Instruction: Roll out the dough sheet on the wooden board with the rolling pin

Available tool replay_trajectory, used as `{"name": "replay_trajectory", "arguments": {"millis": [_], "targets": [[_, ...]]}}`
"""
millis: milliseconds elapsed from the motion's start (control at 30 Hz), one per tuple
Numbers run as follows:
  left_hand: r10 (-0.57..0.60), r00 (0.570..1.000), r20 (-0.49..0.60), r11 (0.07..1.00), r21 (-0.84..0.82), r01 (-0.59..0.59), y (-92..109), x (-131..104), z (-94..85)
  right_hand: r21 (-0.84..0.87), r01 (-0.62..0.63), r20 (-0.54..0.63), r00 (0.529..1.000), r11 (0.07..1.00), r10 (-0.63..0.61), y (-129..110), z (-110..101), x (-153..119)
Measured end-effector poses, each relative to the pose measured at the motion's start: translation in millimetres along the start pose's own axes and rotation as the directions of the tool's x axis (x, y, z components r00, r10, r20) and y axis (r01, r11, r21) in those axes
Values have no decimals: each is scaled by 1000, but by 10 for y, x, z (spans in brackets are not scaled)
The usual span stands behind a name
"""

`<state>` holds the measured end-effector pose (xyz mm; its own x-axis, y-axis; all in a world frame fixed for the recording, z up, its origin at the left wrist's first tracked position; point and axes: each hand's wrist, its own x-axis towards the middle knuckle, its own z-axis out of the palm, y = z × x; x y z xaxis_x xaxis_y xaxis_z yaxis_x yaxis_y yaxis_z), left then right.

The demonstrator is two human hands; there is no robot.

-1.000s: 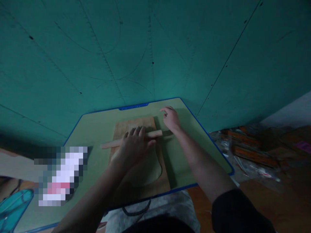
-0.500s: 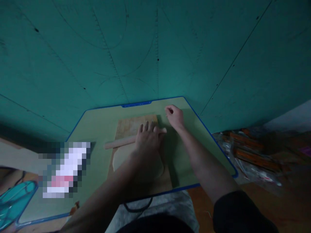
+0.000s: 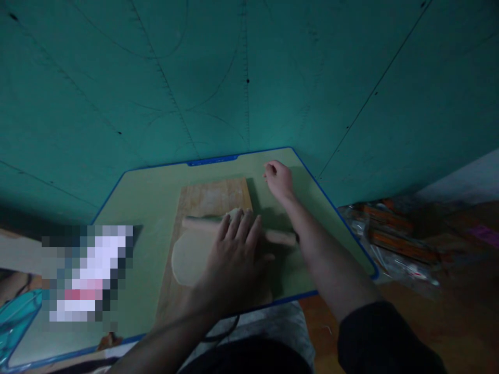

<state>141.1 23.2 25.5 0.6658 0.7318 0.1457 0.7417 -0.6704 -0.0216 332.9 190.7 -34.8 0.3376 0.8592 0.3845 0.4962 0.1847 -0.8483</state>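
Rolling pin [image 3: 202,224] under L hand [image 3: 237,246], laid flat; R hand [image 3: 279,179] loosely fisted, contents unclr.

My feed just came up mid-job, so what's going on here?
A person's left hand lies on a rolling pin that crosses flattened dough on a wooden board. The pin's right end juts past the board. The right hand is loosely curled beyond the board, apart from the pin.
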Motion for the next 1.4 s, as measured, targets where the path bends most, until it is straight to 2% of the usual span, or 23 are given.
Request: {"name": "replay_trajectory", "arguments": {"millis": [67,233,333,433,500,567,633,700,867,933,1033,1133,1233,1300,1400], "targets": [[11,1000,1,1000,18,-11,-57,102,25,18,2,-8,1000,1000,-2,21,-13,18],[-160,985,63,986,46,158,-165,633,37,86,-64,-128,989,994,75,135,-121,104],[-180,979,95,983,41,177,-206,812,29,108,-114,-195,972,988,133,206,-199,157],[-155,987,52,986,66,152,-143,650,31,72,-89,-246,964,993,105,262,-246,190],[-75,997,17,995,61,74,-76,388,34,55,-75,-260,962,996,87,290,-254,200],[-47,998,-36,998,31,48,-49,123,26,40,-75,-266,960,996,83,303,-246,209],[-48,997,-57,999,21,49,-91,-26,7,32,-74,-264,961,997,80,298,-231,217],[-46,998,-51,998,35,48,-186,0,-8,51,-67,-251,965,996,78,269,-215,217],[-152,988,35,988,23,152,-442,474,-3,180,-123,-205,966,976,160,155,-206,163],[-163,985,48,987,-2,164,-477,554,0,197,-139,-198,964,970,178,127,-227,146],[-102,995,3,995,-18,102,-418,383,5,122,-111,-229,964,986,137,101,-273,149],[-50,997,-67,999,-4,50,-301,-1,23,-3,-43,-262,964,999,40,66,-297,170],[-30,995,-98,999,28,33,-210,-313,60,-39,-26,-261,965,999,16,17,-281,177],[-37,994,-107,998,56,43,-170,-369,83,-55,-39,-259,966,998,23,-20,-265,170],[-81,994,-73,991,98,88,-148,-186,81,-81,-76,-259,964,994,53,-76,-265,149]]}}
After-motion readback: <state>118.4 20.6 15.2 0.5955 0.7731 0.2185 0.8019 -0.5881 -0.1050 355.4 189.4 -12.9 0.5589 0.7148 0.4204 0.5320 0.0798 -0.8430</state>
